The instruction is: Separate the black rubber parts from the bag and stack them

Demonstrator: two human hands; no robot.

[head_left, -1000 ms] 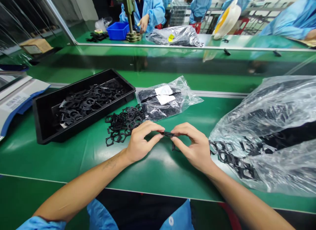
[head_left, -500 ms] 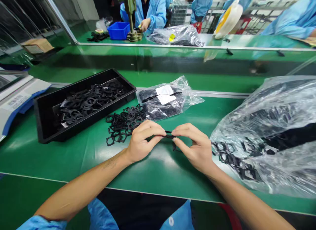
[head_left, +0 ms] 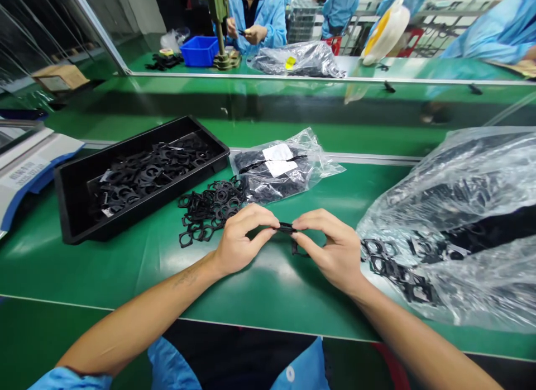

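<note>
At your left a shallow black plastic tray [head_left: 75,205] sits on the green counter [head_left: 268,289], with a loose pile of black plastic frames [head_left: 205,208] beside it. Your left hand [head_left: 240,239] pinches one small black plastic part [head_left: 286,228] just above the counter. Your right hand [head_left: 335,250] pinches its other end. A large clear plastic bag [head_left: 460,222] lies to the right.

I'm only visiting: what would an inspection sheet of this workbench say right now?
Surface: green table, glossy.
Job's things: small black part pinched between both hands; loose pile of black frames beside the left hand.
Clutter: black tray of black parts at left; small clear bag with a white label; large clear bag of black parts at right.
Hands: left hand and right hand both closed on the small black part, just above the table.
Cables: nothing seen.
Surroundings: white and blue machine far left; person in a blue coat and blue bin at the far bench.
</note>
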